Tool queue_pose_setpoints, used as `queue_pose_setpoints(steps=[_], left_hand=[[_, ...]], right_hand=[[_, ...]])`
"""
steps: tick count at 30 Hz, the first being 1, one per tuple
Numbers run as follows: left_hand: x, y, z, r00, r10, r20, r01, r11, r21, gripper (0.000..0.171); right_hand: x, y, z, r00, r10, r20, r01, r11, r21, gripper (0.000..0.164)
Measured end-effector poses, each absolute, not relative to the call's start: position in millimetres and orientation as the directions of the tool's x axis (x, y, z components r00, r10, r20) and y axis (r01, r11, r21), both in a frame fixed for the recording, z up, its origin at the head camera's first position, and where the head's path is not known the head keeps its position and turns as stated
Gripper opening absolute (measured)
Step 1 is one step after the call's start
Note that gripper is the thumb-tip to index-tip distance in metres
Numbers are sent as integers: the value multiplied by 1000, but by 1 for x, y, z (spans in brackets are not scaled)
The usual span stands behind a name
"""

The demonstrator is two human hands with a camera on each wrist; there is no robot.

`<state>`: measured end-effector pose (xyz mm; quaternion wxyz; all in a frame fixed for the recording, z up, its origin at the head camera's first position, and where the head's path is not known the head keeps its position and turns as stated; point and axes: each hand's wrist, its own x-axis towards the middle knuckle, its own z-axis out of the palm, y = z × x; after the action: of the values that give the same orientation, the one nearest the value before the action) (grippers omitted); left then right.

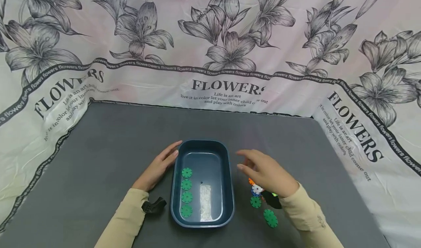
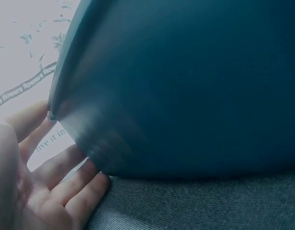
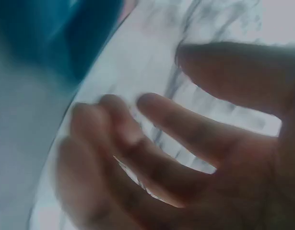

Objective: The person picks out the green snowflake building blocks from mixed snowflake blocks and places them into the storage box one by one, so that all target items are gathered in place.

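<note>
A dark blue rectangular tray (image 1: 210, 167) stands on the grey table. Several green notched discs (image 1: 186, 184) lie in a column along its left inner side. My left hand (image 1: 159, 169) rests against the tray's upper left side; in the left wrist view its extended fingers (image 2: 82, 189) touch the outer wall (image 2: 176, 96). To the right of the tray, my right hand (image 1: 268, 171) hovers with loosely bent fingers and nothing between them. Below it are a green disc (image 1: 255, 202), a white notched disc (image 1: 257, 189) and an orange piece (image 1: 251, 181), partly covered by the hand and wrist.
Further green discs (image 1: 270, 218) overlap near my right sleeve. A black wrist camera (image 1: 154, 205) sits at the left cuff, beside the tray. White cloth with a flower print (image 1: 230, 89) borders the grey table (image 1: 131, 131) at the back and sides.
</note>
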<state>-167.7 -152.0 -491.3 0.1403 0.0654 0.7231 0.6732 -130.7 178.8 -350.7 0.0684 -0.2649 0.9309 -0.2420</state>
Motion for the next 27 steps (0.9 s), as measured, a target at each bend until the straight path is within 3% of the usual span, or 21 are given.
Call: queue_pose_setpoints(steps=[7,12,16,21,27], left_hand=[[-167,-157,-489,-956,267,-119,-97,93,991,52],[-169,-156,-487,-954,276,-115,-92,96,991,53],[-169,-156,-486,-956,272,-111,-91,87,992,53],[-169,-155,-487,-952,286,-106,-85,85,993,53],[-168,-153,-490,-951,285,-120,-101,81,992,52]], right_hand=[[-110,247,-391,-895,-427,-131,-355,858,-370,21],[-90,269,-421,-942,-283,-182,-185,888,-421,33],[-84,268,-438,-961,-258,-105,-181,865,-469,41],[-82,263,-445,-971,-240,13,-221,872,-436,33],[-82,263,-441,-976,-216,17,-200,867,-455,22]])
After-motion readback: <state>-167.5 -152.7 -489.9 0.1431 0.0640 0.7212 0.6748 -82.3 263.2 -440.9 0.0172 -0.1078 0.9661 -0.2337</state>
